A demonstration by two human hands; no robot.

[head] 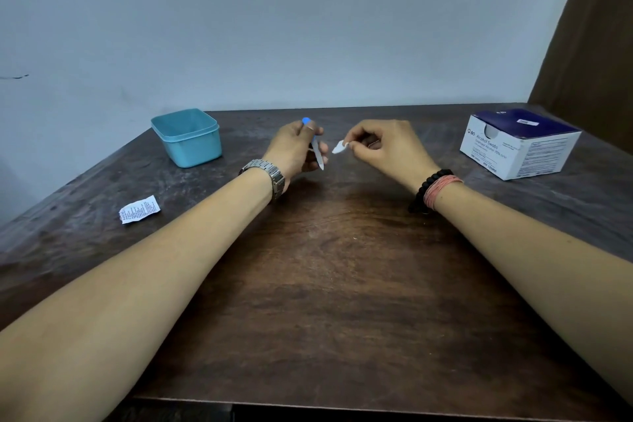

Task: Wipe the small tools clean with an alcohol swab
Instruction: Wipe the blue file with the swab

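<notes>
We see our left hand (pixel 297 147) curled around a small blue-handled metal tool (pixel 317 151), its silver tip pointing down above the dark wooden table (pixel 342 284). Just beside it, not touching, our right hand (pixel 387 147) pinches a small white alcohol swab (pixel 340 147). A teal plastic tub (pixel 187 137) sits far left, a torn white wrapper (pixel 138 209) nearer us, and a blue-and-white cardboard swab box (pixel 519 144) far right.

Tool (pixel 317 152) midsection hidden inside left hand (pixel 294 151); wrapper (pixel 138 210) print illegible; bin (pixel 187 137) interior floor not visible.
</notes>
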